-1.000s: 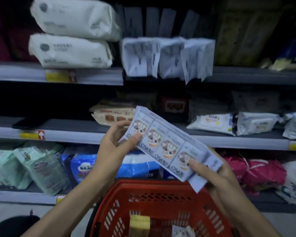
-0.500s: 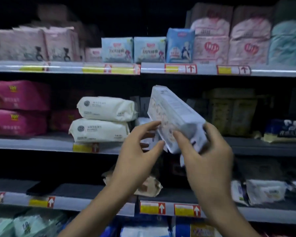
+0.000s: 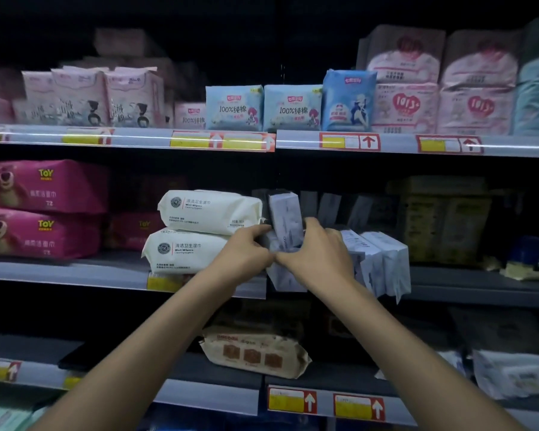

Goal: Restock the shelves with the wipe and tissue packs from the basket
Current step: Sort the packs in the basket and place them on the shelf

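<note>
**A:** What changed in that last second?

**B:** The pack (image 3: 285,222) had been held flat over the basket, picture side up. By this moment it stood on end at the middle shelf (image 3: 75,272). The view rose with it, and the basket was out of sight.

**A:** And the hands?

**B:** Both were on it. The left hand (image 3: 246,250) had its fingers curled round the lower left edge. The right hand (image 3: 321,253) was curled over the right side, and the two nearly met below the pack.

**A:** Where exactly was it?

**B:** It was in the gap between the stacked wipes (image 3: 209,213) and the row (image 3: 383,262) of like packs to the right, close against the wipes. I couldn't tell whether its base had touched the shelf yet.

**A:** So, for the job?

**B:** I judged this one nearly placed. It only needed pushing back and letting go.

**A:** Materials?

**B:** The pack was a slim oblong bundle in thin, glossy, pale film with loose sealed ends. The wipes were plump, pillowy bags in matte cream. The shelf was flat grey metal with a plastic price strip along its lip.
</note>
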